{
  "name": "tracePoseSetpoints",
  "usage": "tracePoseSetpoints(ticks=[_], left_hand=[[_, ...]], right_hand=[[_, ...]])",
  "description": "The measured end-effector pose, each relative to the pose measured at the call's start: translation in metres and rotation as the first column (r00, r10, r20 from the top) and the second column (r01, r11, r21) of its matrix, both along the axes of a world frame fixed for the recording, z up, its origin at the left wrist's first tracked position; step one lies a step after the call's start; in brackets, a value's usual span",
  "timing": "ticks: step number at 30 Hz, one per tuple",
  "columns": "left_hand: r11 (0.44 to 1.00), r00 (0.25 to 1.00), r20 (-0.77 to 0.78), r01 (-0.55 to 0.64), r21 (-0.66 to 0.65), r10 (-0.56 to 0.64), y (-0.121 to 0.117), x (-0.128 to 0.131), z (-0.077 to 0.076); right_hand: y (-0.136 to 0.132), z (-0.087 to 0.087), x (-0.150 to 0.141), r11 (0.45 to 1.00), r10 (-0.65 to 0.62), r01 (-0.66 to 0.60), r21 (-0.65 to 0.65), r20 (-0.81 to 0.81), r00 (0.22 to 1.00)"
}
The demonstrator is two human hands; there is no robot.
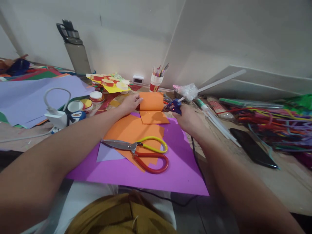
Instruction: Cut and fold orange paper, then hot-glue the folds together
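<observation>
My right hand is closed round a blue hot glue gun, with a long white glue stick sticking out of its back. The nozzle points at the crease of a folded piece of orange paper, where shiny spots show along the fold. At the left edge of that paper, my left hand pinches it. Scissors with one yellow and one red handle lie nearer me on orange sheets, over a large purple sheet.
At the back stand a paper cup of pens, a small white clock and a tall bottle. Lilac sheets and a power plug lie left. Rightward are a black phone and many pipe cleaners.
</observation>
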State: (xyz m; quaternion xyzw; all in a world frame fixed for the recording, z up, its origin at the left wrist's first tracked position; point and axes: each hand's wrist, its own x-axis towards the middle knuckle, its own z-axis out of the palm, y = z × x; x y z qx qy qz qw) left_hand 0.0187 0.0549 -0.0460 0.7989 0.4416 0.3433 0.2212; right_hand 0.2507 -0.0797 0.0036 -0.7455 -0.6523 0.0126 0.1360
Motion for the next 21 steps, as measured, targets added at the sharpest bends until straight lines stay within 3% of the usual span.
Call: tracePoseSetpoints(ticks=[4, 11, 21], left_hand=[[1.0, 1.0, 0.022, 0.02, -0.016, -0.02, -0.001, 0.0, 0.0], [1.0, 0.999, -0.032, -0.004, 0.009, 0.004, -0.004, 0.0, 0.004], [1.0, 0.999, -0.032, -0.017, 0.007, 0.017, -0.005, 0.001, 0.004]], right_hand=[[-0.007, 0.007, 0.0, 1.0, 0.015, -0.015, -0.014, -0.006, 1.0], [0.004, -0.004, 0.002, 1.0, 0.012, -0.012, 0.019, -0.007, 1.0], [-0.006, 0.007, -0.003, 1.0, -0.024, 0.024, -0.003, 0.036, 0.999]])
